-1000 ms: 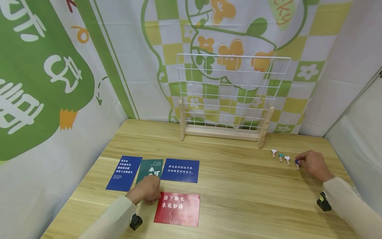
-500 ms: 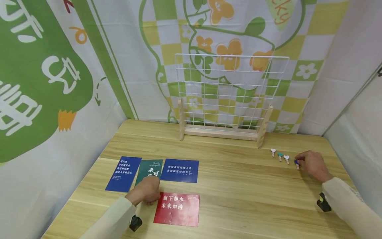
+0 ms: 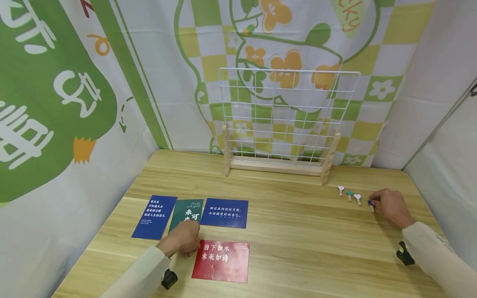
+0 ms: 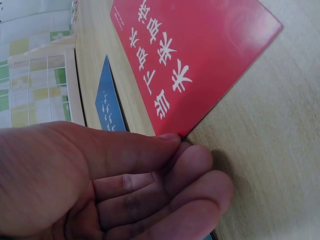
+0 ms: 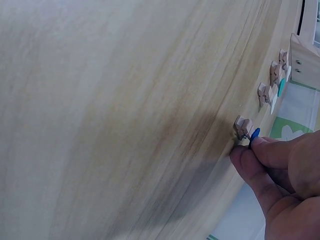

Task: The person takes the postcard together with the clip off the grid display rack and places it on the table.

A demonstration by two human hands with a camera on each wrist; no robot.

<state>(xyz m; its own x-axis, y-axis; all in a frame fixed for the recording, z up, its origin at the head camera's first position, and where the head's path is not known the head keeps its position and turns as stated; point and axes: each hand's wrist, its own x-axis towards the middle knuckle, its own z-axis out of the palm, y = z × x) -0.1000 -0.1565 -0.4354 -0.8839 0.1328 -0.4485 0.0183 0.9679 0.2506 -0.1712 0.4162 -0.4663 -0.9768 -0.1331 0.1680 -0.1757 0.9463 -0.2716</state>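
Note:
My left hand (image 3: 184, 238) pinches the upper left corner of a red card (image 3: 221, 261) with white writing, thumb on top, as the left wrist view shows. Part of a green card (image 3: 188, 211) is hidden behind that hand. At the right of the table, my right hand (image 3: 390, 207) pinches a small wooden clip (image 5: 243, 126) by its blue heart end. Beside it lie several similar clips, among them a white-heart clip (image 3: 357, 198) and a teal-heart clip (image 3: 349, 195).
A white wire grid (image 3: 285, 111) in a wooden stand (image 3: 275, 166) is at the back of the wooden table (image 3: 298, 231). Two blue cards flank the green one: an upright card (image 3: 154, 217) and a sideways card (image 3: 225, 213). Printed cloth (image 3: 384, 49) hangs behind.
The head view has shifted very slightly. Both hands keep their places on the red card and the blue-heart clip.

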